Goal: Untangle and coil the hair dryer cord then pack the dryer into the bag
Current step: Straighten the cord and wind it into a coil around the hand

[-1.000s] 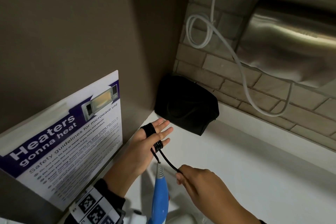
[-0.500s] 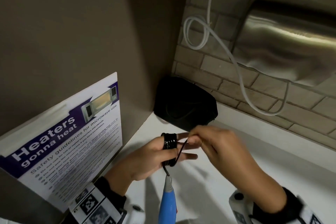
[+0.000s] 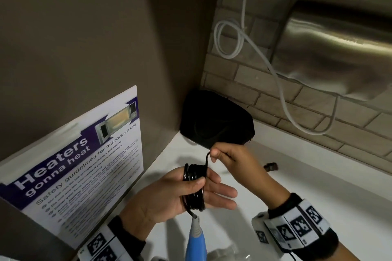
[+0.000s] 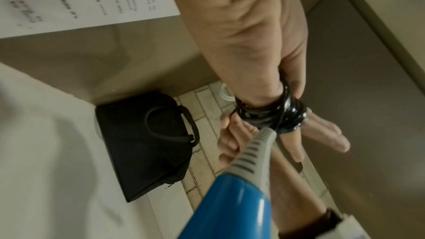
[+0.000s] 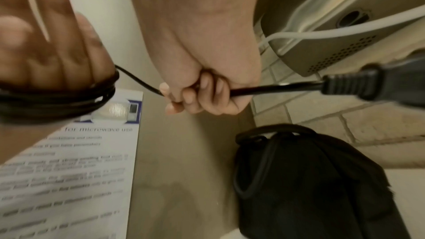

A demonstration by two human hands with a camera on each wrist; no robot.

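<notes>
The black hair dryer cord [image 3: 194, 186] is wound in several loops round the straight fingers of my left hand [image 3: 212, 190], and the thumb presses on the coil [image 4: 271, 114]. The blue dryer handle [image 3: 196, 243] hangs from the coil by its grey strain relief [image 4: 250, 155]. My right hand [image 3: 214, 152] pinches the free end of the cord [image 5: 264, 90] just above the coil, and the black plug [image 5: 372, 83] trails behind it. In the corner, a black bag [image 3: 216, 125] with a loop handle [image 4: 170, 124] stands shut, just behind the right hand.
A microwave safety poster [image 3: 80, 165] leans on the left wall. A steel wall dryer [image 3: 339, 53] with a white cable [image 3: 233, 38] hangs on the brick wall at right. The white counter [image 3: 318, 186] runs under both hands.
My right hand carried the cord from near the dryer handle up over the left fingers, adding turns to the coil. It now holds the short free end near the bag.
</notes>
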